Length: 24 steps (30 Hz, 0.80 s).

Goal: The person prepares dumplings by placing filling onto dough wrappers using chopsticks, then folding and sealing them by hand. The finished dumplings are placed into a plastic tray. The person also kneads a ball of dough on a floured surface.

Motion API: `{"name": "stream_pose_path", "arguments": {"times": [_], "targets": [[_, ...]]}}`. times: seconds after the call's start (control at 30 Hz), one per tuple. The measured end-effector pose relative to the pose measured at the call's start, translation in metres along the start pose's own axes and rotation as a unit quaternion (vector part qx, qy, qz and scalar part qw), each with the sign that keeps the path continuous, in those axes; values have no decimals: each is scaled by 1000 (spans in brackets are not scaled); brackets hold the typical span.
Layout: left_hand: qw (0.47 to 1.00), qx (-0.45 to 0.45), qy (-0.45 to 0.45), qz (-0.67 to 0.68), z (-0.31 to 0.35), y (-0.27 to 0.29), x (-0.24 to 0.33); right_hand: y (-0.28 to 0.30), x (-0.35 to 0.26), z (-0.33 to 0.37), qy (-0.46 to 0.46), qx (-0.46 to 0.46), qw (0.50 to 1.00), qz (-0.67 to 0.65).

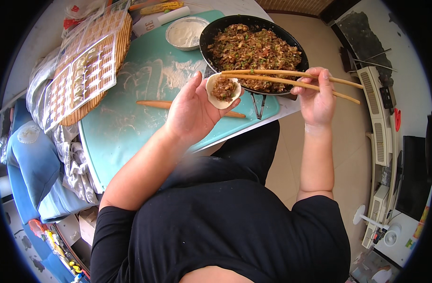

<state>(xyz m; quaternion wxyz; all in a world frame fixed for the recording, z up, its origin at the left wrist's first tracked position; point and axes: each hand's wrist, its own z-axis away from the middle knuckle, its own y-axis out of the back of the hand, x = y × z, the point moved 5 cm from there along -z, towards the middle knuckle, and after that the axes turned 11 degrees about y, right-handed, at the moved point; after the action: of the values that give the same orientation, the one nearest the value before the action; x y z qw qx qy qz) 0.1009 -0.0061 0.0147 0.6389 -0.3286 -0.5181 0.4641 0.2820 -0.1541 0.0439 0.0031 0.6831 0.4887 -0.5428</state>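
Note:
On the fingers of my left hand (192, 111) lies a round, pale dumpling wrapper (210, 91), with a mound of brown filling (224, 88) in its middle. My right hand (318, 96) grips a pair of long wooden chopsticks (272, 72), whose tips reach the far edge of the wrapper. Behind the chopsticks, a black pan (207, 37) holds plenty of chopped filling (253, 49) with green bits. A slim tapered rolling pin (154, 103) rests on the turquoise mat (126, 141), partly hidden by my left hand.
A metal bowl of white flour (185, 32) stands left of the pan. At far left, a clear compartment tray (107, 70) lies on a woven round board (124, 40), with a column of dumplings (80, 78). Loose flour (178, 73) dusts the mat. A radiator (378, 113) lines the right wall.

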Motion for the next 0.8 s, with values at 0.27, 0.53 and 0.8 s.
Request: {"name": "stream_pose_path", "arguments": {"times": [0.27,0.53,0.8], "targets": [[1000,-4,-7,3,1,-2,3,0,11,6,-37,11,999,-3],[1000,9,-3,5,2,2,4,-2,5,1,-43,6,999,13],[1000,2,-2,2,2,4,2,-11,0,1,-29,-18,998,48]]}}
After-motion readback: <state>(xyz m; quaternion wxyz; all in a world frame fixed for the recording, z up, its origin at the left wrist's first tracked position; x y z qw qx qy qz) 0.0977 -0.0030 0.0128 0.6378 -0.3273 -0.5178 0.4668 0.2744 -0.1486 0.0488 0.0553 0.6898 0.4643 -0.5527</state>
